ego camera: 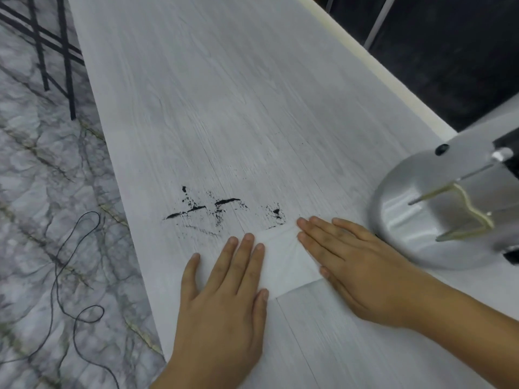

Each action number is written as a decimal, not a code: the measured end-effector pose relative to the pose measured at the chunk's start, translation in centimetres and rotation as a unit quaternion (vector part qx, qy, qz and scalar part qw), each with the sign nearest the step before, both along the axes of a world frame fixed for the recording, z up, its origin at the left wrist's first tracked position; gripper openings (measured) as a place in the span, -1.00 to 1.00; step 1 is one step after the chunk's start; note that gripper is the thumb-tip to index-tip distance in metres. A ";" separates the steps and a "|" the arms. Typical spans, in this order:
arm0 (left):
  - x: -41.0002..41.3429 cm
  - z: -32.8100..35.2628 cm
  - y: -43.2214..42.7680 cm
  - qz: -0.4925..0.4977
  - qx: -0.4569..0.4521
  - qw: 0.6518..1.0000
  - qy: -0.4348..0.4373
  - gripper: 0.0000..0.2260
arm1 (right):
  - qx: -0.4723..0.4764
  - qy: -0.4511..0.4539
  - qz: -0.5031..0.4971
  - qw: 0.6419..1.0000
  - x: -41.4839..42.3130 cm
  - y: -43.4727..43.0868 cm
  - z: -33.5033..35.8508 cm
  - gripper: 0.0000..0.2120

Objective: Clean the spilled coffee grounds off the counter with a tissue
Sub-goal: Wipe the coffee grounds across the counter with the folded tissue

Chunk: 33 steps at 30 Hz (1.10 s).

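Coffee grounds [216,206] are seen as dark streaks and specks scattered on the pale counter [224,108], just beyond the fingertips of both hands. Some are drawn out in thin lines, others lie as fine dust, and a small clump sits to the right of the main patch. Being loose and light, they would likely smear or scatter if rubbed hard, so a gathering sweep seems wiser than a scrub.

A white tissue [283,262] is spread flat on the counter just near of the grounds, its far edge close beside them. It looks thin and soft, easily creased or torn, and is wrinkled where it is pulled between the hands. It would best be controlled by flat pressure or by bunching it from the edges.

The left hand [224,299] is laid palm down, fingers spread, on the tissue's left part. The right hand [354,265] is pressed flat on its right part, fingers straight and together. Nothing is gripped by either.

At the right, a silver machine base [415,209] stands near the right hand. A black cord [70,276] lies on the marbled floor [33,178] to the left.
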<state>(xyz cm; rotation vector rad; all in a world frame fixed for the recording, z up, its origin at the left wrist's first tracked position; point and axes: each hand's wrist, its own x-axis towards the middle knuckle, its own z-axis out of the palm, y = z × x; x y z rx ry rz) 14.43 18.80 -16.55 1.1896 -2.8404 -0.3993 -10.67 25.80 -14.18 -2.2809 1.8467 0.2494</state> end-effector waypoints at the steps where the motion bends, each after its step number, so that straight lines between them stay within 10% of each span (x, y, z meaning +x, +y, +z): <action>1: -0.1 0.0 -0.8 0.004 0.000 1.000 -0.002 -0.48 | -0.001 0.003 0.000 1.000 0.0 -1.0 0.0 -0.47; 15: -1.4 -0.1 -5.9 0.043 0.005 0.998 -0.038 -0.48 | -0.026 0.003 -0.010 1.000 0.2 -8.3 -0.8 -0.49; 33: 2.2 -0.3 12.5 -0.049 -0.036 0.997 0.038 -0.45 | -0.010 -0.018 -0.064 0.998 3.4 15.5 0.4 -0.48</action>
